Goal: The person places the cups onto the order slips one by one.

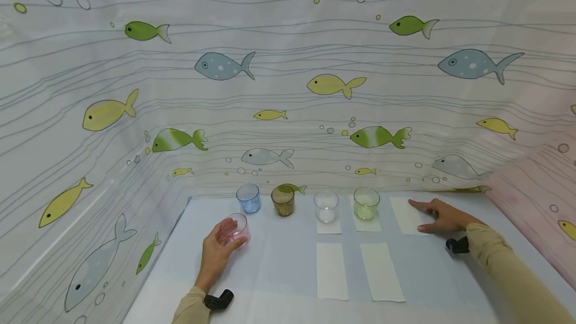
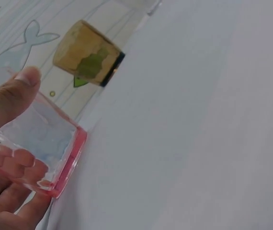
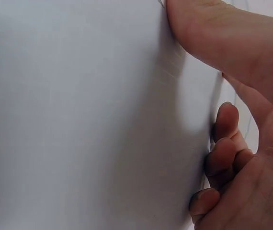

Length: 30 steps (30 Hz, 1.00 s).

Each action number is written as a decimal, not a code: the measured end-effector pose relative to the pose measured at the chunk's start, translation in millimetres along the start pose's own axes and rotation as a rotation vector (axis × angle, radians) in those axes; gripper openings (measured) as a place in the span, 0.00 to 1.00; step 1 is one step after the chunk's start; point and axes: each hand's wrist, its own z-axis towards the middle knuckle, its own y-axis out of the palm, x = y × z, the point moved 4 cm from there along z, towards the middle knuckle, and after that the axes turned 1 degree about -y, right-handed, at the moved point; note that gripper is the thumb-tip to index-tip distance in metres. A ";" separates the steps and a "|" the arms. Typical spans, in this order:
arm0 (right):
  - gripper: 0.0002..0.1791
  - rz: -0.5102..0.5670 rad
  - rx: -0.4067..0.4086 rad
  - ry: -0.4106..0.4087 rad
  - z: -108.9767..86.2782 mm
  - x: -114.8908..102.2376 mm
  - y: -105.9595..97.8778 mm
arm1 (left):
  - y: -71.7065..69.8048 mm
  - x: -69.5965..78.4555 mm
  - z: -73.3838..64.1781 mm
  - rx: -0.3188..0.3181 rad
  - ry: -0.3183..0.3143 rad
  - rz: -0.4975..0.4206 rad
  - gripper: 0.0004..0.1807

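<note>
My left hand (image 1: 214, 254) holds a pink-tinted clear glass (image 1: 240, 226) at the left of the table, thumb on one side and fingers round the other. In the left wrist view, the glass's pink base (image 2: 71, 163) is close to the white tabletop. Behind it stand a blue glass (image 1: 249, 200) and a brown glass (image 1: 283, 203). At the back right, my right hand (image 1: 443, 216) touches a white paper rectangle (image 1: 402, 218) with index finger and thumb spread along its right side. The other fingers (image 3: 221, 155) of that hand are loosely bent.
A colourless glass (image 1: 326, 208) and a green glass (image 1: 366, 205) stand on two more paper rectangles. Nearer me lie a paper rectangle (image 1: 332, 271) and another paper rectangle (image 1: 381, 271). A fish-patterned curtain (image 1: 297, 134) surrounds the table at the back and sides.
</note>
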 end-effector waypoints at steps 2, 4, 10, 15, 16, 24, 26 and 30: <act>0.50 -0.006 -0.002 0.008 -0.8 1.4 0.1 | 1.6 0.3 0.6 0.010 -0.006 -0.003 0.40; 0.50 -0.008 -0.004 0.015 -1.1 2.9 0.4 | 3.3 1.9 0.7 0.022 -0.009 -0.010 0.40; 0.52 0.009 -0.018 0.040 1.3 4.9 0.3 | 13.9 22.3 1.3 0.032 0.024 -0.077 0.39; 0.52 0.012 -0.028 0.037 2.7 1.9 -2.3 | 32.1 58.0 -1.1 -0.015 0.091 -0.065 0.40; 0.52 0.010 -0.030 0.037 2.6 1.1 -2.8 | 36.4 65.1 -1.9 -0.028 0.107 -0.059 0.40; 0.53 0.026 -0.056 0.082 3.9 -0.1 -4.9 | 79.4 109.6 -1.8 -0.134 0.191 -0.125 0.40; 0.53 0.036 -0.056 0.090 4.1 1.0 -5.2 | 91.8 117.7 -1.3 -0.164 0.212 -0.150 0.39; 0.54 0.043 -0.052 0.096 5.1 4.6 -3.2 | 118.6 129.9 -0.3 -0.221 0.257 -0.169 0.38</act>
